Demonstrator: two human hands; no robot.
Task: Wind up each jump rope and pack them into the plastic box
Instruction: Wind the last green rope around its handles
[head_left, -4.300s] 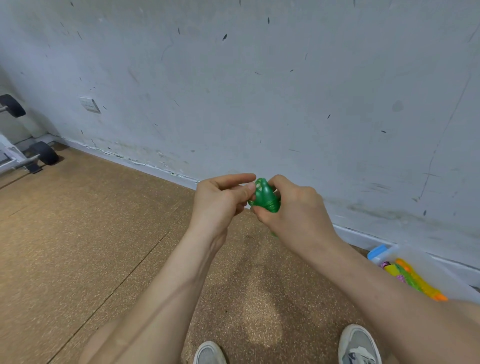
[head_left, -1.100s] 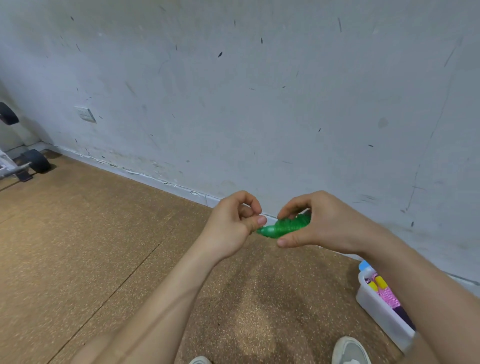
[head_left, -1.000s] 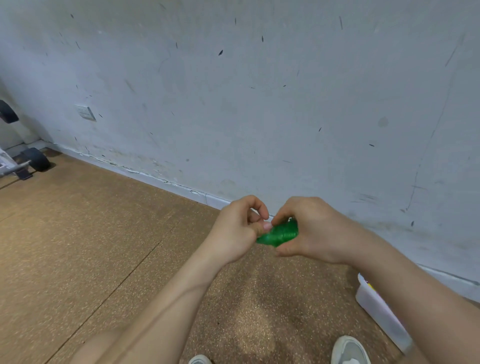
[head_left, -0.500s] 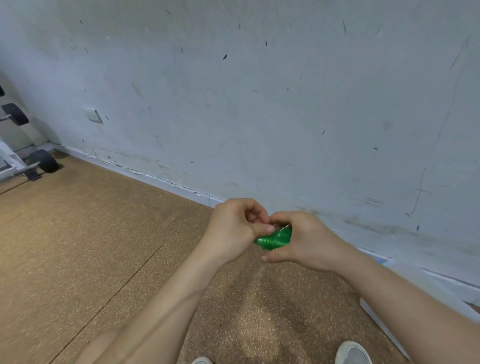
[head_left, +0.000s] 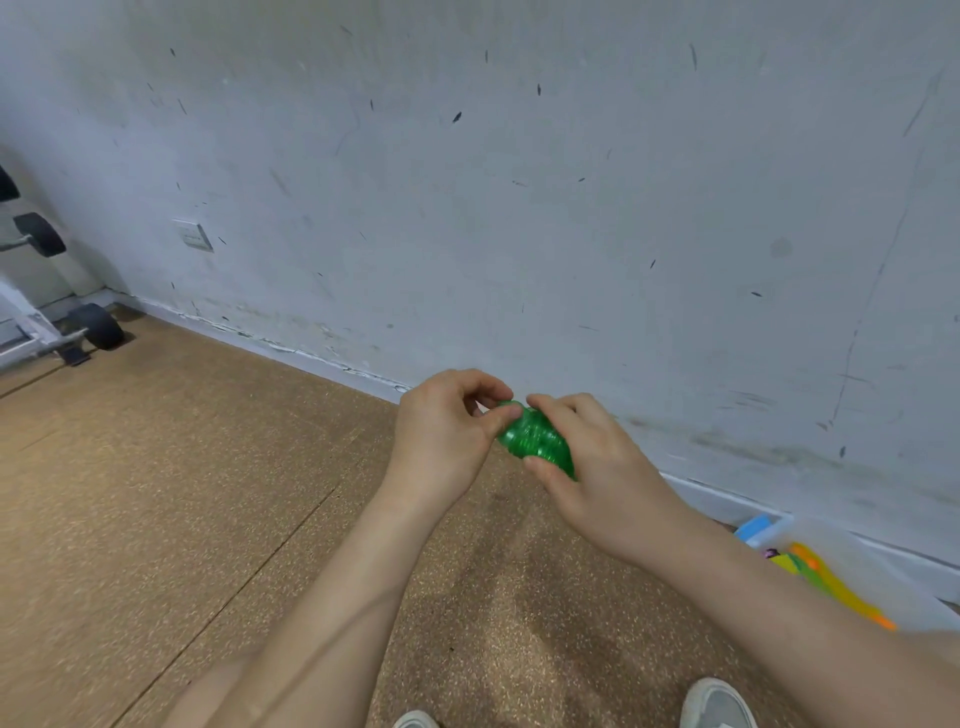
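Note:
A green jump rope, wound into a tight bundle, is held up in front of me over the floor. My right hand grips the bundle from the right, thumb under it and fingers over it. My left hand pinches the bundle's upper left end between thumb and curled fingers. The clear plastic box stands on the floor at the lower right by the wall. It holds yellow, orange and green rope handles; my right forearm hides part of it.
A grey scuffed wall runs close ahead, with a socket plate low on the left. Wheeled gym equipment stands at the far left. Brown cork floor spreads below. The toes of my shoes show at the bottom edge.
The bundle has turned from lying sideways to more upright between my hands, and my left fingers have shifted onto its upper end. The view swung right, so the box's contents show again.

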